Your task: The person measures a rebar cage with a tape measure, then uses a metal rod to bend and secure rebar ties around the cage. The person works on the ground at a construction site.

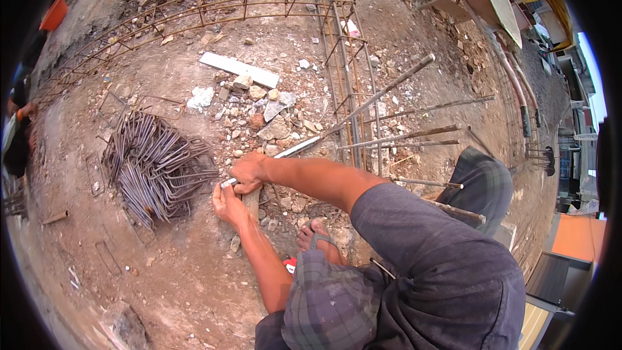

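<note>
On the L, a heap of bent rods [155, 168] looks done, tho I can't tell how many. Next, my L hand [228, 204] curls its fingers on the low end of a pale bar [298, 148]; my R hand [248, 172] wraps it close by. The bar's straight, running up R, near straight rods [414, 135], prob. left to bend.

Left grip [228, 206] curled, right grip [249, 171] clenched beside it, right forearm [317, 177] stretched leftward

Right hand [249, 172] grips a metal rod [298, 147]; left hand [228, 205] touches its end; bent bars [152, 172] lie heaped nearby.
</note>
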### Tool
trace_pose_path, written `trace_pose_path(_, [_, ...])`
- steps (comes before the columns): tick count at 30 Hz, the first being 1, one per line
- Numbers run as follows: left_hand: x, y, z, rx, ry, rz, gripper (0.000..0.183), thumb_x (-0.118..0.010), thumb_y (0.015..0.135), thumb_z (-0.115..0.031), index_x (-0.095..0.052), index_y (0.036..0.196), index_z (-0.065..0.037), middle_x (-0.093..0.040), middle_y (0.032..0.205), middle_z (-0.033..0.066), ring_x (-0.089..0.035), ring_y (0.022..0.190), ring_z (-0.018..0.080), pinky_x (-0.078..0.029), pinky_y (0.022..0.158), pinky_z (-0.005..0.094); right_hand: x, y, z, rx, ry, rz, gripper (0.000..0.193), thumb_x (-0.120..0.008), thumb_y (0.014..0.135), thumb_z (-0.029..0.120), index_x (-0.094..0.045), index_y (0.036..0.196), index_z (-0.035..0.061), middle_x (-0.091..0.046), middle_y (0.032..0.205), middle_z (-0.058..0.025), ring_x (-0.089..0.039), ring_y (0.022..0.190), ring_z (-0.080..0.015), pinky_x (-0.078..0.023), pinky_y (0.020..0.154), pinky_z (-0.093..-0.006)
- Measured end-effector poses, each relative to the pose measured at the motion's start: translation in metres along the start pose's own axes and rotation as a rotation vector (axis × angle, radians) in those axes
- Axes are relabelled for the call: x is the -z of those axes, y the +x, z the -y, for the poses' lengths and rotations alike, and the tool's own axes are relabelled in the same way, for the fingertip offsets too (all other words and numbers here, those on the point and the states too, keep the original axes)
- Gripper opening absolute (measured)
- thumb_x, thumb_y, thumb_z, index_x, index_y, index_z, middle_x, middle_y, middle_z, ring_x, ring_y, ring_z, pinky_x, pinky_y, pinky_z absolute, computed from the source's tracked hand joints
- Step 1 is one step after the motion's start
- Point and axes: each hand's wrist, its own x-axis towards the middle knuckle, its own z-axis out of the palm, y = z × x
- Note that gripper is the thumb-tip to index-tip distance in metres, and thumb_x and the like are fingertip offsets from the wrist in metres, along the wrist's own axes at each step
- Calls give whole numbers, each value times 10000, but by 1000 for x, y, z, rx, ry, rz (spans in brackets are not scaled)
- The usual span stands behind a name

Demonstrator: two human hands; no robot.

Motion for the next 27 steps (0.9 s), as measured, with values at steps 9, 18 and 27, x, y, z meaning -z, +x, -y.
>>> trace_pose_path(9, [-22,7,-7,132,-401,143,368,-701,1000,-248,-547,1269,-50,-651,1301,128,-588,1202,241,-475,1068,425,22,-23,24,-242,178,-97,382,-742,740,415,-795,914,79,-760,928,-205,-739,893,-387,-582,765,-481])
trace_pose_path(18, [-44,-10,-16,14,-325,66,254,-709,999,-249,-504,1068,-117,-610,1029,56,-608,981,205,-552,847,401,16,-35,25,-277,347,-265,371,-804,729,380,-813,1016,145,-760,940,-210,-743,922,-383,-574,792,-480])
trace_pose_path(27, [-27,-46,-34,56,-226,187,274,-714,995,-227,-489,1111,-124,-615,1084,48,-611,1010,181,-518,877,386,16,-63,40,-273,390,-170,362,-780,692,274,-805,1028,141,-754,876,-199,-746,883,-378,-570,761,-487])
